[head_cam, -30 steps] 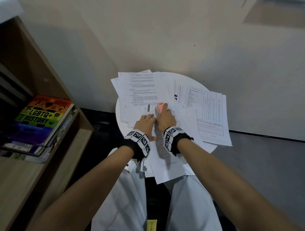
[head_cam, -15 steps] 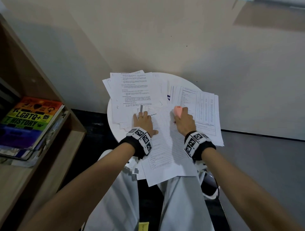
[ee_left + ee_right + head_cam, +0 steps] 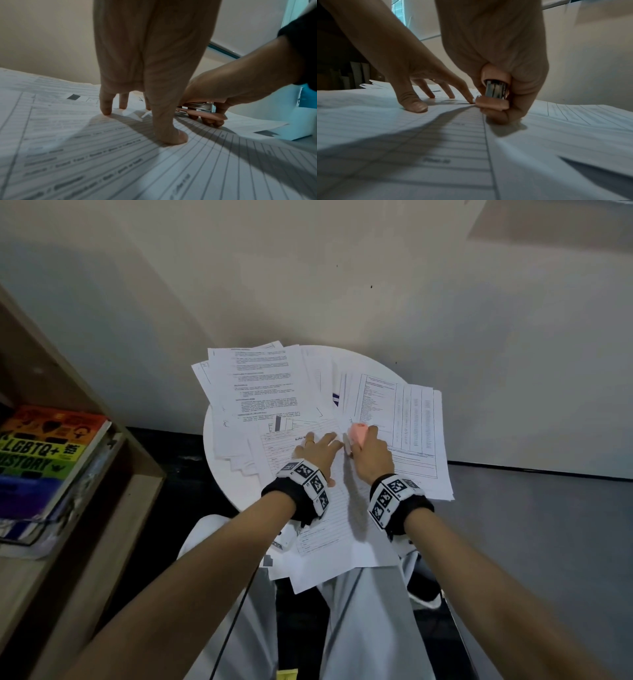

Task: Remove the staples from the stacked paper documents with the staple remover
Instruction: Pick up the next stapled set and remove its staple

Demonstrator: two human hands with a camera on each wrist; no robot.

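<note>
The right hand (image 3: pixel 371 453) has its fingers clamped around the pink staple remover (image 3: pixel 357 432), nose down on the top sheet (image 3: pixel 337 529) near the middle of the round bench (image 3: pixel 219 474); the left hand (image 3: pixel 317 451) presses that sheet flat, fingers spread and straight. The risk: if the remover bites paper rather than staple, a pull could tear the corner, and the loose pile could slide if the left hand eases. The right wrist view shows the remover's metal end (image 3: pixel 495 89) beside the left fingertip (image 3: pixel 471 99); the head view hides that. No view shows the staple itself.
</note>
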